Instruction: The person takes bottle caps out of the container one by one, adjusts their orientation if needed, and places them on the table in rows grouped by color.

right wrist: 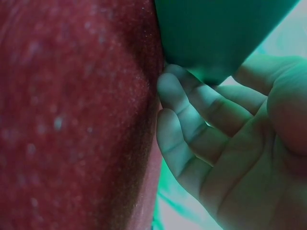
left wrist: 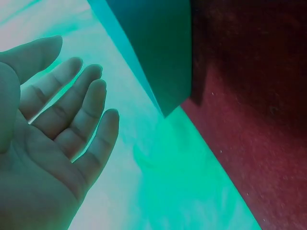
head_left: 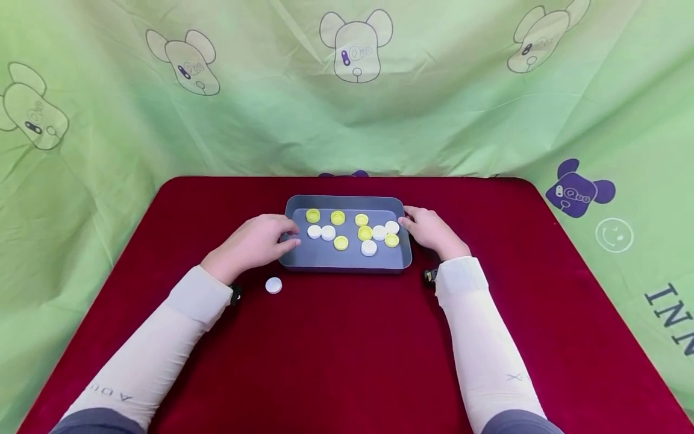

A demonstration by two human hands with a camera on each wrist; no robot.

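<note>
A grey rectangular tray (head_left: 325,261) holds several round bottle caps, among them a yellow cap (head_left: 312,215) and a white cap (head_left: 368,248). My left hand (head_left: 259,241) hovers at the tray's left end, its thumb and fingertips over that rim. In the left wrist view, the left hand (left wrist: 62,124) has loosely spread fingers, nothing between them, and stands apart from the tray's corner (left wrist: 168,62). My right hand (head_left: 431,231) grips the tray's right wall. The right wrist view shows its fingers (right wrist: 172,91) against the outside, the thumb partly hidden behind the wall.
One white cap (head_left: 273,285) lies alone on the red tablecloth (head_left: 347,349), in front of the tray's left corner. A green printed curtain (head_left: 260,120) hangs behind the table and along both sides.
</note>
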